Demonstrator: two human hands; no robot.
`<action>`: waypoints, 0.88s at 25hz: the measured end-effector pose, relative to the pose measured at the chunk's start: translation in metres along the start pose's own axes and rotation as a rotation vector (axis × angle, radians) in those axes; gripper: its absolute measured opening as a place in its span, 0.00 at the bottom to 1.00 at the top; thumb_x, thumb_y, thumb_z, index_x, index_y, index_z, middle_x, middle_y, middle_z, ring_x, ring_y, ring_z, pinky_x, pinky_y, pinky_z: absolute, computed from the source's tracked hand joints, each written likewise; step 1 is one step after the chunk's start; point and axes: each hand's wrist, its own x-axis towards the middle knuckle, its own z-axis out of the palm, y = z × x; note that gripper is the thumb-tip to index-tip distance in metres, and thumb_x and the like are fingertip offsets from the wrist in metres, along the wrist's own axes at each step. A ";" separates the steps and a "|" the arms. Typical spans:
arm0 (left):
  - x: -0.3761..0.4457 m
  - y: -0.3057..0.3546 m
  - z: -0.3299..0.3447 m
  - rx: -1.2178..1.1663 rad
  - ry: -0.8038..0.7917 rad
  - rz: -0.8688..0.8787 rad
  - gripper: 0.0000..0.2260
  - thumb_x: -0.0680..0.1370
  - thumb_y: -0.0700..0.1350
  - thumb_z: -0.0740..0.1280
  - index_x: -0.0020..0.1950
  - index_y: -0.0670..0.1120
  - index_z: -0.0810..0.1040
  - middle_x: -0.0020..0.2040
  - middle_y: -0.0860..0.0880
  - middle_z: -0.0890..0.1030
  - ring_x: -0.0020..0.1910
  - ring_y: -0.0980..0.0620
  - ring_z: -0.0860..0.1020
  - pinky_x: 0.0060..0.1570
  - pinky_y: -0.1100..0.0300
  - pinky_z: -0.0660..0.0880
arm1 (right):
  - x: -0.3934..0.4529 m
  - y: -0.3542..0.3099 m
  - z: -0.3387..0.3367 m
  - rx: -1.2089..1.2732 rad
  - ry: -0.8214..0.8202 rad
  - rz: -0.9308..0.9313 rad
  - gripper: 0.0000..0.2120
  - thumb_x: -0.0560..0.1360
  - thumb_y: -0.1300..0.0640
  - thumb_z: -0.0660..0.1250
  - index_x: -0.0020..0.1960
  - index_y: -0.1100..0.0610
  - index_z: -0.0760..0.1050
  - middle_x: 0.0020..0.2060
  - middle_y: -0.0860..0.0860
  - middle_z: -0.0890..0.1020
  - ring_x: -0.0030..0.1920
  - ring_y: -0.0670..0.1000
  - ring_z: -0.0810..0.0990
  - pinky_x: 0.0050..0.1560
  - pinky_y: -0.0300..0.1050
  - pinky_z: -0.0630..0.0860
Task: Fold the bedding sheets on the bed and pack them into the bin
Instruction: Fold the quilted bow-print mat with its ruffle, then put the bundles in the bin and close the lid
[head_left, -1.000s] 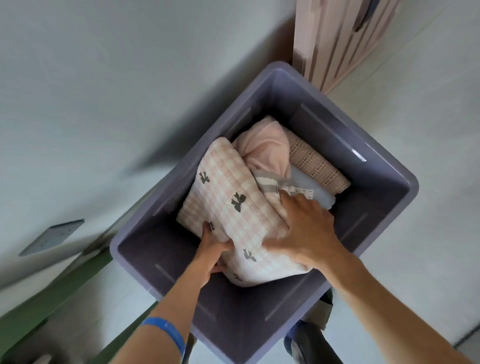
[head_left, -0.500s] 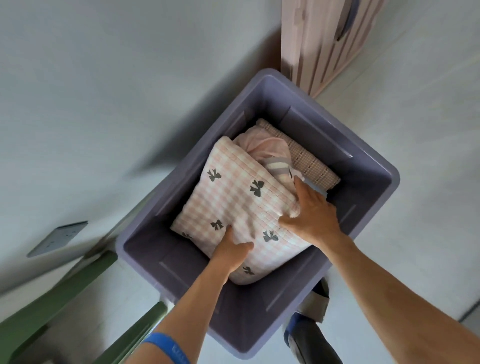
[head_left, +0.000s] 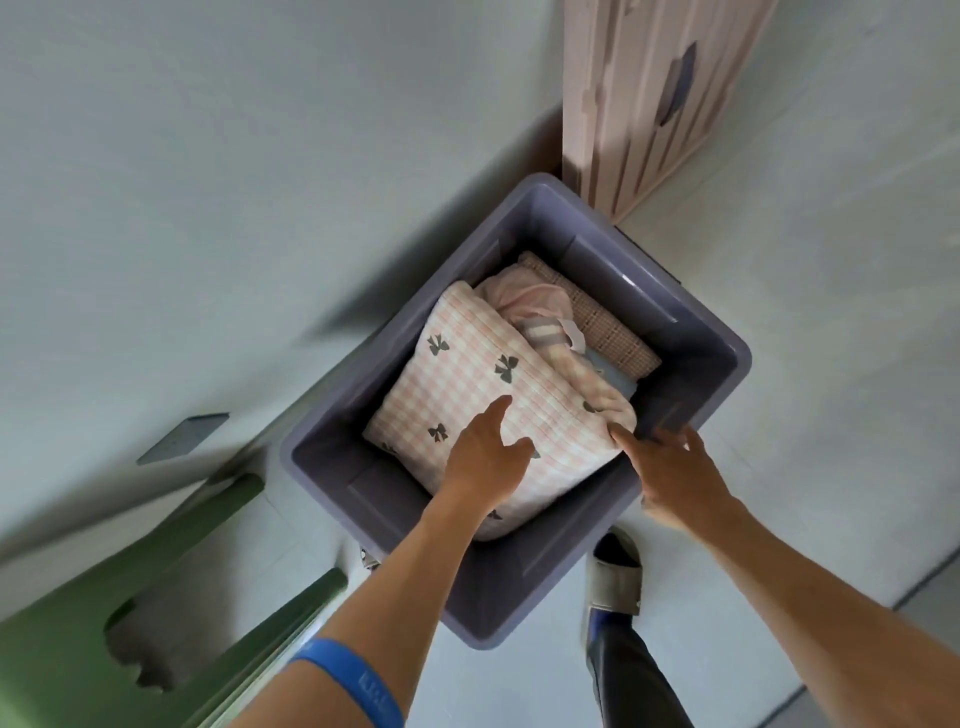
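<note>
A grey-purple plastic bin (head_left: 691, 332) stands on the floor. Inside lies a folded pink checked sheet with dark bows (head_left: 467, 384). A plain pink bundle (head_left: 524, 296) and a woven tan fold (head_left: 608, 322) sit behind it, toward the bin's far corner. My left hand (head_left: 488, 462) hovers over the checked sheet with fingers spread and relaxed. My right hand (head_left: 670, 473) is at the bin's right rim, its fingertips touching the sheet's right edge. Neither hand grips anything.
A green stool (head_left: 130, 613) stands at the lower left. A pink slatted cabinet (head_left: 649, 98) stands behind the bin. My foot in a grey slipper (head_left: 615, 577) is just right of the bin's near corner. A pale wall rises at the left.
Both hands have lifted off the checked sheet and drawn back; the right hand moved from the sheet's top to the bin's right rim. The sheet now lies lower in the bin.
</note>
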 end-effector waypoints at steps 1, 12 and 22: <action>0.002 -0.007 0.011 -0.005 0.016 0.001 0.27 0.80 0.48 0.63 0.77 0.55 0.60 0.74 0.50 0.67 0.73 0.50 0.66 0.70 0.51 0.65 | -0.001 0.003 0.017 -0.030 0.086 -0.012 0.41 0.69 0.60 0.71 0.77 0.50 0.57 0.52 0.49 0.81 0.64 0.56 0.74 0.70 0.59 0.62; -0.045 -0.045 0.101 -0.095 0.150 -0.110 0.23 0.80 0.45 0.62 0.75 0.55 0.64 0.75 0.53 0.66 0.74 0.53 0.64 0.72 0.52 0.64 | -0.034 -0.017 0.075 -0.127 0.178 -0.150 0.24 0.50 0.63 0.83 0.44 0.57 0.79 0.24 0.52 0.78 0.26 0.55 0.77 0.36 0.50 0.73; -0.096 0.000 0.080 -0.138 0.159 0.015 0.26 0.80 0.45 0.61 0.77 0.55 0.60 0.76 0.53 0.64 0.75 0.53 0.63 0.71 0.57 0.61 | -0.061 0.001 -0.019 0.221 0.223 -0.017 0.09 0.77 0.53 0.65 0.56 0.51 0.75 0.51 0.47 0.83 0.52 0.54 0.80 0.49 0.47 0.73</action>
